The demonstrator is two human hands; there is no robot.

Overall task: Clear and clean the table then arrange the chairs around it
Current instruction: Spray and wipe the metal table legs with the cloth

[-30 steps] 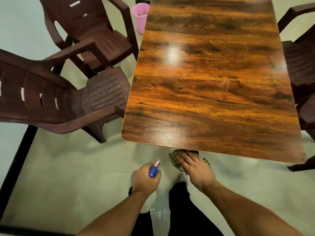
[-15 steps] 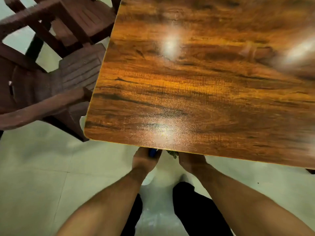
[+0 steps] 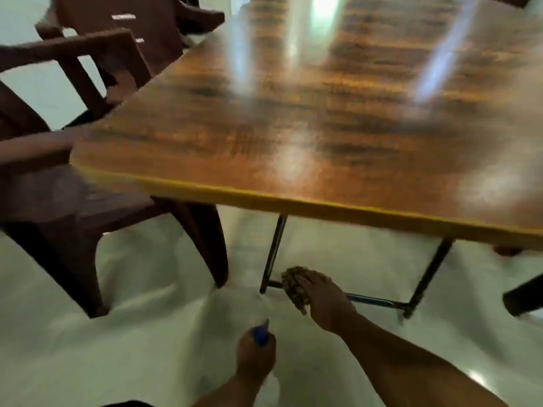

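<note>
The glossy wood-grain table (image 3: 308,136) fills the upper right, its top bare and its near edge just above my hands. My left hand (image 3: 256,358) is closed around a spray bottle (image 3: 261,336) with a blue nozzle, held low over the floor. My right hand (image 3: 323,301) presses a checked cloth (image 3: 292,284) against the low metal crossbar of the table frame (image 3: 379,302). A dark brown plastic chair (image 3: 58,201) stands at the table's left corner, and a second one (image 3: 123,39) is behind it. The picture is motion-blurred.
The pale tiled floor (image 3: 117,333) spreads below. Black metal table legs (image 3: 274,248) rise near my right hand. A dark chair leg (image 3: 523,295) shows at the right edge.
The view has dropped low, so the table's underside frame now shows. Both hands went down under the table edge, and the cloth now rests on the crossbar.
</note>
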